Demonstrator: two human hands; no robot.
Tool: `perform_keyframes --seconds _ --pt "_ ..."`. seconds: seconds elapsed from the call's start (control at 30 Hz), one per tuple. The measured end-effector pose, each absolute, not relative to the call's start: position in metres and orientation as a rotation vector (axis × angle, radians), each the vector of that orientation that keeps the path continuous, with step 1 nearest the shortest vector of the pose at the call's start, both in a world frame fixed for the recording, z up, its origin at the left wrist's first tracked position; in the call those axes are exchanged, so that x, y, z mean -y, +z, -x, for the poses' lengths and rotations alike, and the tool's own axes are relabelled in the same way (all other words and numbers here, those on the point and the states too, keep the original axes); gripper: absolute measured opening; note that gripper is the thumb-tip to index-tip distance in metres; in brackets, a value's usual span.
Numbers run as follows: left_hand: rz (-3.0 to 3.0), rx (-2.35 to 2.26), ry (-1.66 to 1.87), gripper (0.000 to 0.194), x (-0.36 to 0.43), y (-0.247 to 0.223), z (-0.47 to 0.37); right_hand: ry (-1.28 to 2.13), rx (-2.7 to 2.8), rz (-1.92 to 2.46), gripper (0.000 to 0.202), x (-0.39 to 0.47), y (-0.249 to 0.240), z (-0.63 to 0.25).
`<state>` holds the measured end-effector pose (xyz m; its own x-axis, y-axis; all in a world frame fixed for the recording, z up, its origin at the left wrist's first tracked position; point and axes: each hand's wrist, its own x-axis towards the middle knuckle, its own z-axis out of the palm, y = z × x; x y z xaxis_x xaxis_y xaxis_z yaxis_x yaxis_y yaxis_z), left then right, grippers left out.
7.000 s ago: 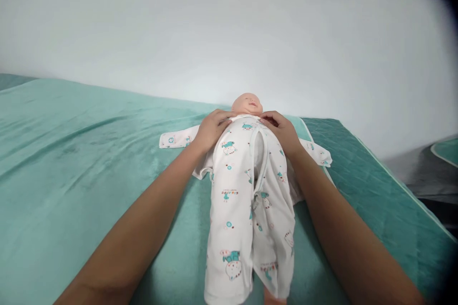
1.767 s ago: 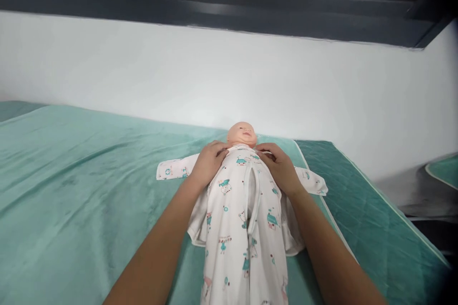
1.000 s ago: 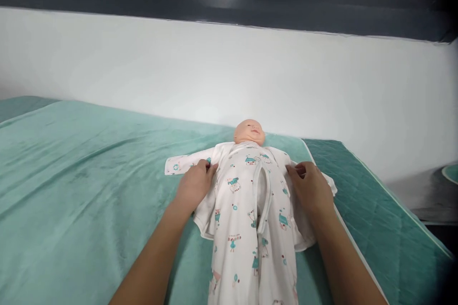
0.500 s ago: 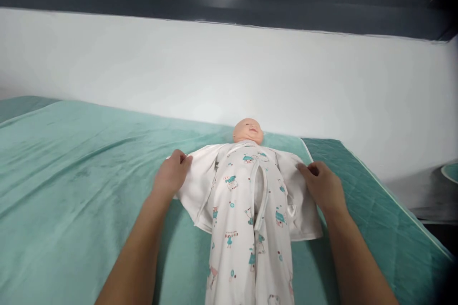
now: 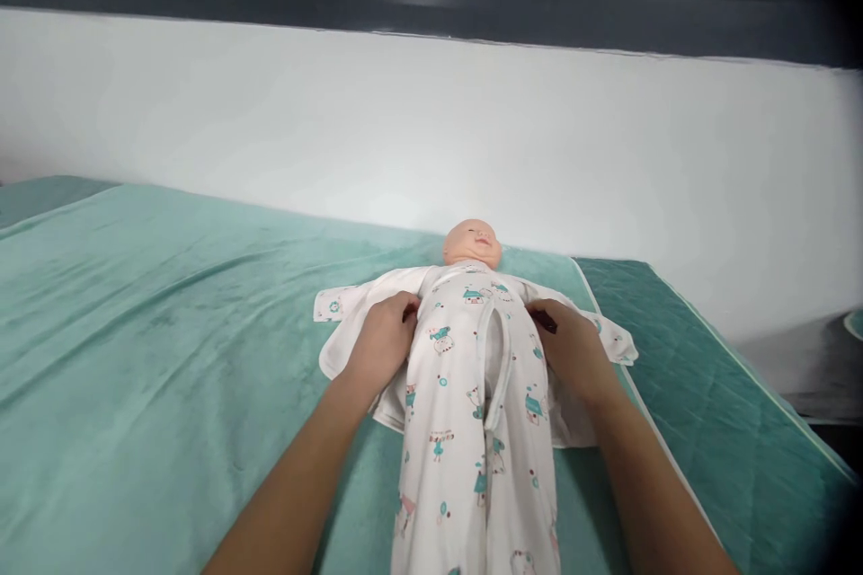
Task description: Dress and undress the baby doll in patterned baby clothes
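A baby doll (image 5: 472,243) lies on its back, its head toward the wall. Split-crotch baby trousers (image 5: 445,395), white with small teal house and animal prints, cover its body up to the chest. Spread open beneath them is a white baby jacket (image 5: 347,350), sleeves out to both sides. My left hand (image 5: 386,337) is closed at the left side edge of the trousers, thumb and fingers pinched together. On the opposite edge, my right hand (image 5: 570,343) is curled in a similar pinch. Some fingertips of both hands are hidden by the cloth.
A light green sheet (image 5: 168,332) with a few wrinkles covers the bed. A darker green quilted cover (image 5: 728,377) lies on the right. Behind the doll rises a white wall (image 5: 404,126), with a dark window frame (image 5: 472,0) and bars above.
Both hands have let go of the jacket's outer parts and moved inward to the trousers' sides. The jacket's sleeve cuffs now show at left and right.
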<state>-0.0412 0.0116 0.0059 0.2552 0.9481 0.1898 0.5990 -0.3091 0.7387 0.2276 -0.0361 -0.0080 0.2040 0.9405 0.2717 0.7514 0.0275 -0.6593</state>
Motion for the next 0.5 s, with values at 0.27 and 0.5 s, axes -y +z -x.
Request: perform_keyframes --seconds 0.27,0.5 --pt "-1.579 -1.186 0.645 0.013 -0.009 0.007 0.055 0.837 1.651 1.793 0.022 0.047 -0.005 -0.242" --pt "-1.031 -0.935 0.748 0.015 -0.008 -0.005 0.051 1.378 1.405 1.468 0.032 0.059 0.001 -0.242"
